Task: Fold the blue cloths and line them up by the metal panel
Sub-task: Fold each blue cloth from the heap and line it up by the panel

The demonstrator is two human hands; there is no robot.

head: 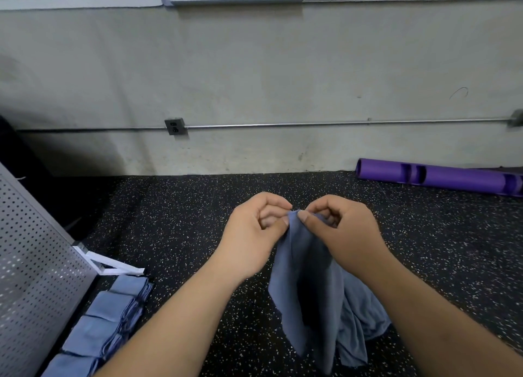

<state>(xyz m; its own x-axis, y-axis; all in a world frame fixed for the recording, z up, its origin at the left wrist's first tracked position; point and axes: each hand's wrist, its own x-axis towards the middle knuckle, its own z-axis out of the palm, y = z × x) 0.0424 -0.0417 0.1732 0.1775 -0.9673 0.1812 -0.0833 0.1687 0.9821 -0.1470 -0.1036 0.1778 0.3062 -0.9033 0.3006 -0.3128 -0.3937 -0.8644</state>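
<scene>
A perforated metal panel [34, 263] stands at the far left on a white foot [113, 266]. Just beside its lower edge, a row of folded blue cloths [104, 320] lies on the black speckled floor [184, 221]. Four show, each touching the next, and the nearest is cut off by the picture's edge.

Toward the middle, the left hand [252, 238] is raised above the floor, its fingers [276, 204] curled and pinching the top edge of an unfolded blue cloth [308, 291]. The cloth hangs down between the forearms, well apart from the row. The right hand [342, 235] pinches the same edge, with its fingers [317, 205] almost touching those of the left. Below the right forearm more blue fabric is bunched on the floor; it may be the tail of the same cloth, though I cannot tell.

A purple tube [438, 177] lies at the far right against the wall.
</scene>
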